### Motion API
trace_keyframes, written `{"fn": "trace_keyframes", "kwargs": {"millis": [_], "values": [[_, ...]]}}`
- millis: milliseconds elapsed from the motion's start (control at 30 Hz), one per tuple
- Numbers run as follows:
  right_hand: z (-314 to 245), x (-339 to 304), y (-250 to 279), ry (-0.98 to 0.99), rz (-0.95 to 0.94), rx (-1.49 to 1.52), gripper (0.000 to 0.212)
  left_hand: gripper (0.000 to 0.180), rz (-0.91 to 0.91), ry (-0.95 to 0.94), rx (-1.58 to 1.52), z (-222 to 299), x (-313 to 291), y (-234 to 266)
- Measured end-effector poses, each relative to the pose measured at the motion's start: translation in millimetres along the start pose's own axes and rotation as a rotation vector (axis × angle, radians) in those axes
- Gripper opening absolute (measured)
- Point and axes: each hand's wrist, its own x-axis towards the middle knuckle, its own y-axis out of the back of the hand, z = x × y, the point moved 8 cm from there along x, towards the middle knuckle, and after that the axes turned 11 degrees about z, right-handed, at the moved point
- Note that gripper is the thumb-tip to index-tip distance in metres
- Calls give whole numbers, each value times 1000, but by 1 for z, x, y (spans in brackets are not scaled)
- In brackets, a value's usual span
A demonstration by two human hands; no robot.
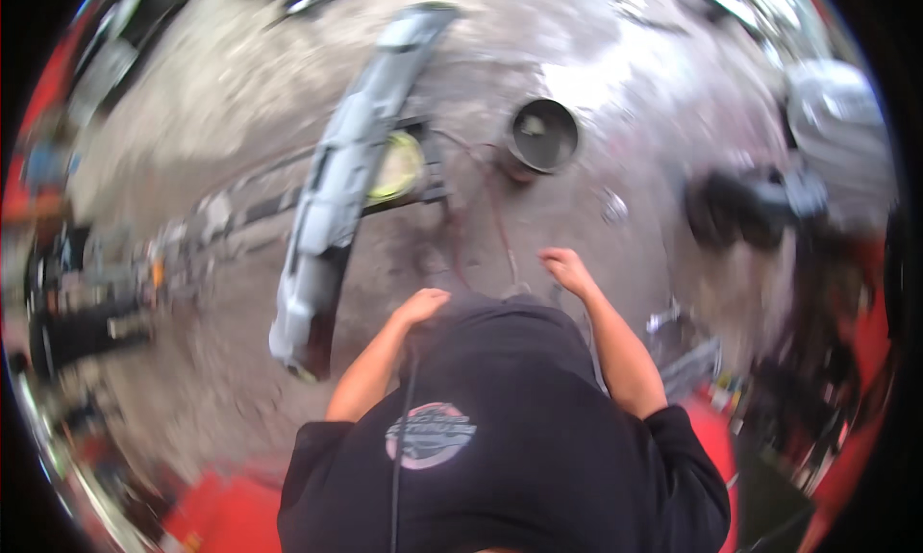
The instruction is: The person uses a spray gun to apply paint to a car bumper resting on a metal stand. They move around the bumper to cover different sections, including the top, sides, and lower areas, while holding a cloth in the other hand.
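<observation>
My left hand hangs in front of my dark trousers, its fingers loosely curled and with nothing seen in it. Apart from it, my right hand is out over the floor, curled as well and holding nothing that I can see. Both are softened by blur. Left of my left hand lies a long grey vehicle bumper, slanting away from me and touched by neither hand. A thin reddish hose runs along the floor ahead, between my hands and a dark round bin.
Beside the bumper is a round yellow-green thing at a dark frame. A long rail-like part stretches left. Dark rounded parts and a large pale wrapped bundle stand at right. Red surfaces lie behind me.
</observation>
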Motion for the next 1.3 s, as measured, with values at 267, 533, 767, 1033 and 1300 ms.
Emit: {"fn": "trace_keyframes", "kwargs": {"millis": [267,533,767,1033,1300], "values": [[102,-103,33,-245,97,282,51,45,-218,50,336,72,16,-69],[324,-262,103,-682,415,260,38,43,-146,-7,415,121,34,-157],[381,-305,128,-785,433,297,35,41,-128,-288,498,216,65,-212],[379,-221,164,-643,433,415,40,45,-382,-208,477,285,143,-309],[484,-282,357,-761,931,595,40,42,-754,-396,912,403,257,-475]]}}
